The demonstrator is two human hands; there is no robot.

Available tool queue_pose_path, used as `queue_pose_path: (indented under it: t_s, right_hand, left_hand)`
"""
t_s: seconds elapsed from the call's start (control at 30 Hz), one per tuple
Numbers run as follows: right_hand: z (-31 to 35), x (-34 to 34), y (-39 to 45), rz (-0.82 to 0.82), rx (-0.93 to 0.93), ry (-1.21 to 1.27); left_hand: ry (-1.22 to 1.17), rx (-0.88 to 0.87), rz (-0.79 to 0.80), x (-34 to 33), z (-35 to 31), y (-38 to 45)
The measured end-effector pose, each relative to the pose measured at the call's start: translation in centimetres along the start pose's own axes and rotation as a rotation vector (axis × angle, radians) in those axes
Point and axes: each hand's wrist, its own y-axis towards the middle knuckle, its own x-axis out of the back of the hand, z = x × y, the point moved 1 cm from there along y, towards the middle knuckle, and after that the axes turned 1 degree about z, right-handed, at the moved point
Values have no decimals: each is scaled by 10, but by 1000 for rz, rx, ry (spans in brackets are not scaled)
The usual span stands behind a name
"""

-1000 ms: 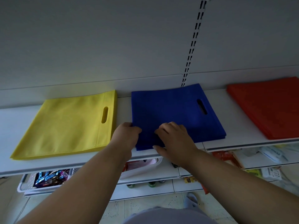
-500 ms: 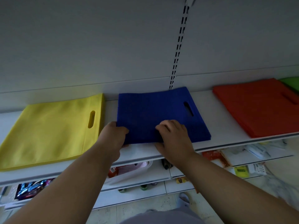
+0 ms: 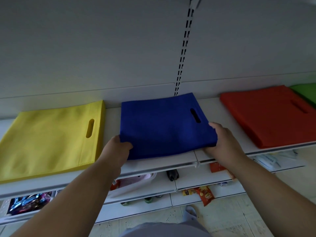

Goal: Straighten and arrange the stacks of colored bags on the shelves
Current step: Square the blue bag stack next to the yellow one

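Note:
A stack of blue bags [image 3: 164, 125] lies on the white shelf [image 3: 171, 164], its handle slot toward the right. My left hand [image 3: 118, 147] grips the stack's front left corner. My right hand [image 3: 222, 142] holds the front right corner, thumb along the right edge and fingers under the stack. A yellow stack [image 3: 51, 139] lies flat to the left, slightly skewed. On the right lies a red stack [image 3: 270, 115], and the edge of a green stack [image 3: 306, 93] shows at the far right.
The shelf's grey back wall [image 3: 119, 48] has a slotted upright [image 3: 183, 48] behind the blue stack. Lower shelves hold snack packets [image 3: 205, 195], a white basket [image 3: 133, 185] and packaged goods [image 3: 29, 202]. Tiled floor lies below.
My right hand slid from the top of the blue stack to its front right corner. My left hand stayed at the front left corner. The view shifted right, showing the green stack.

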Motion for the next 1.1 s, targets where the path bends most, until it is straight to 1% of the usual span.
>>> queue_pose_path:
  t_s: [0.13,0.17,0.23,0.3,0.4,0.43,0.53,0.6,0.7,0.8,0.93,1.03,1.1]
  right_hand:
    - [-6,11,-1,14,-46,122]
    - [-8,13,-2,39,-28,130]
    - [-12,15,-3,140,5,151]
    - [-12,16,-4,210,15,142]
    - [-10,17,-2,195,80,93]
    - [-9,18,-1,179,105,71]
    - [-7,19,1,134,154,15]
    - [-9,19,-1,144,170,3]
    - [-11,20,-2,141,158,13]
    - [-7,19,-4,124,163,13]
    - [0,16,-2,157,153,28]
    - [2,16,-3,125,132,25]
    - [0,16,-5,143,67,51]
  left_hand:
    - [11,-48,22,3,4,-8]
    - [27,-66,40,5,7,-11]
    - [135,-134,101,8,13,-18]
    - [292,-261,160,11,17,-20]
    - [491,-469,118,12,21,-11]
    - [516,-512,92,12,21,-8]
    - [533,-569,38,13,22,-6]
    - [539,-576,46,16,22,-7]
    - [516,-539,62,18,24,-9]
    - [460,-506,48,18,26,-9]
    - [383,-471,35,17,26,-9]
    - [403,-491,25,16,26,-10]
    - [451,-499,40,17,27,-12]
